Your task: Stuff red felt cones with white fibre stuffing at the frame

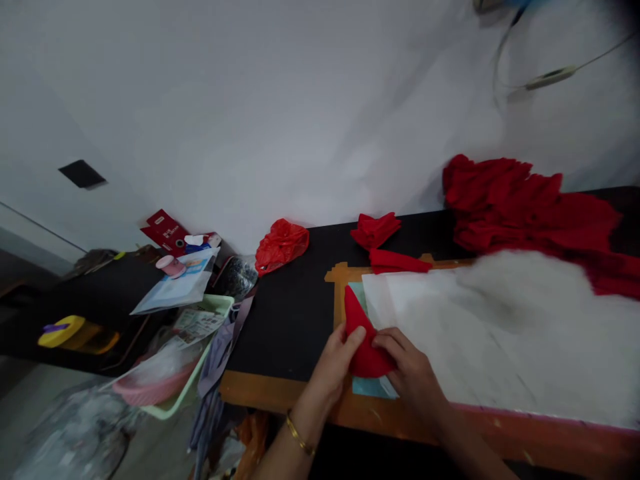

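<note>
A person's left hand [334, 363] and right hand [411, 365] grip a pointed piece of red cloth [370, 363] above the front edge of a black tabletop [295, 320]. The left fingers are clamped on the cloth's left side, thumb on top; the right fingers close on its right side, their tips partly hidden. A gold bracelet [299, 435] circles the left wrist. Beneath the cloth lies the left end of a white sheet [450, 333], which stretches toward the tabletop's right side. Along the back edge, from left to right, sit a red plastic bag [283, 245], a small red bundle [376, 231] and a large red fabric heap [525, 207]; a narrow red strip [400, 262] lies just in front of the bundle.
</note>
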Tool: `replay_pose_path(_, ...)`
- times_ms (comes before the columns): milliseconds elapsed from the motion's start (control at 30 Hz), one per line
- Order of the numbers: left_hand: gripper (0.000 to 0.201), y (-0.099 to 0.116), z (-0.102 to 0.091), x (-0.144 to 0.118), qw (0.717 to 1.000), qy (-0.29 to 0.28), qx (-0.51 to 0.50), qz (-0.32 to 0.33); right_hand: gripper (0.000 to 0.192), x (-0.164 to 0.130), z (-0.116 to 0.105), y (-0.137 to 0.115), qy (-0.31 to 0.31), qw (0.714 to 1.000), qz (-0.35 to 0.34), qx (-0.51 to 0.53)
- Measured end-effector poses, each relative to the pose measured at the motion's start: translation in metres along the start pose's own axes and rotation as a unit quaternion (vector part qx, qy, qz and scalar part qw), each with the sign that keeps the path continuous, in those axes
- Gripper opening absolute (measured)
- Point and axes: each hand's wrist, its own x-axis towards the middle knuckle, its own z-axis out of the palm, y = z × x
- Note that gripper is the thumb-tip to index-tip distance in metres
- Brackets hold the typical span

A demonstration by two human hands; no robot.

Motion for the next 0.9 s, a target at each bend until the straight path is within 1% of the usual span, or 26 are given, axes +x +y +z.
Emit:
replay_pose_path(67,0.046,-0.004,0.008,0.002,1.000,-0.006,0.013,-0.001,0.054,0.000,0.003,-0.001,0.013,1.000,-0.008,-0.004)
replay_pose_path(167,0.047,-0.015,0.020,0.002,0.999,0.010,-0.032,-0.015,0.039,0.002,0.004,0.000,0.072,0.997,0.030,-0.005)
replay_pose_path(200,0.048,-0.018,0.023,0.002,0.998,0.020,-0.054,-0.022,0.035,0.003,0.003,0.001,0.082,0.996,0.044,-0.001)
replay_pose_path(300,0.048,-0.020,0.021,0.006,0.992,0.066,-0.099,-0.031,0.028,0.005,-0.002,0.001,0.064,0.995,0.074,0.030)
replay_pose_path(367,0.050,-0.016,0.014,0.011,0.990,0.086,-0.110,-0.025,0.025,0.006,-0.008,0.000,0.049,0.993,0.090,0.057)
replay_pose_path(400,0.052,-0.013,0.009,0.014,0.990,0.088,-0.112,-0.020,0.027,0.006,-0.011,-0.001,0.044,0.992,0.099,0.072)
replay_pose_path(500,0.056,-0.006,0.000,0.018,0.990,0.069,-0.120,-0.007,0.036,0.007,-0.017,-0.001,0.020,0.988,0.105,0.110)
replay_pose_path(600,0.049,-0.003,0.000,0.014,0.989,0.025,-0.144,-0.022,0.030,0.007,-0.015,0.001,-0.003,0.991,0.086,0.103)
replay_pose_path(667,0.046,-0.003,0.003,0.010,0.988,-0.003,-0.148,-0.038,0.025,0.007,-0.009,0.003,0.011,0.992,0.091,0.085)
replay_pose_path(733,0.046,-0.004,0.005,0.006,0.991,-0.016,-0.124,-0.052,0.021,0.007,-0.004,0.003,0.030,0.989,0.119,0.082)
replay_pose_path(833,0.047,-0.006,0.005,0.004,0.994,0.007,-0.086,-0.061,0.018,0.007,-0.004,-0.001,0.058,0.984,0.141,0.087)
replay_pose_path(900,0.045,-0.006,0.004,0.006,0.994,0.031,-0.088,-0.053,0.017,0.006,-0.007,-0.005,0.088,0.987,0.117,0.066)
